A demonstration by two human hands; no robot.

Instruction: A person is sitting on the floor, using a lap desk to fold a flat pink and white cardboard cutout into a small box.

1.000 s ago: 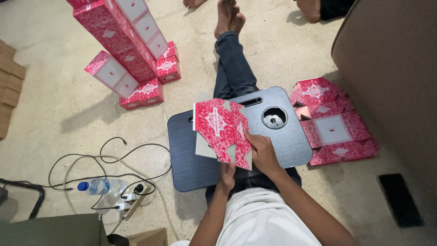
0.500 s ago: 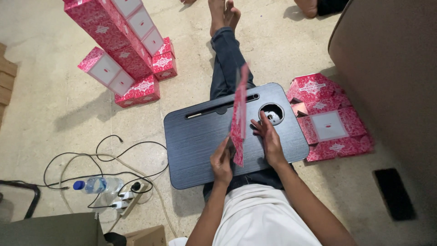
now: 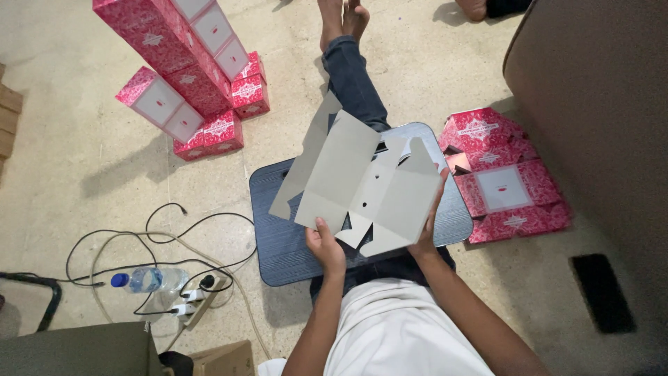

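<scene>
Left hand (image 3: 325,244): closed on the lower edge of the flat box blank (image 3: 362,184), thumb over the grey face, near its left corner.
Right hand (image 3: 430,223): gripping the blank's right edge, fingers curled around it from behind; the two hands sit well apart, one at each side.
Flat box blank: unfolded carton, plain grey inner side facing the camera, flaps splayed up and to the left; held tilted above the lap desk (image 3: 278,237).
Lap desk: dark tray with rounded corners, resting across the person's legs, mostly hidden under the blank.
Floor, near left: clear water bottle (image 3: 147,280) with a blue cap lying beside a power strip (image 3: 195,301) and looped cables (image 3: 139,244).
Floor, right: pile of flat pink cartons (image 3: 506,182), just beside the lap desk.
Floor, far left: stack of assembled pink boxes (image 3: 184,69) with white window panels, leaning tower plus loose ones at its foot.
Far: person's bare feet (image 3: 342,17), legs stretched out.
</scene>
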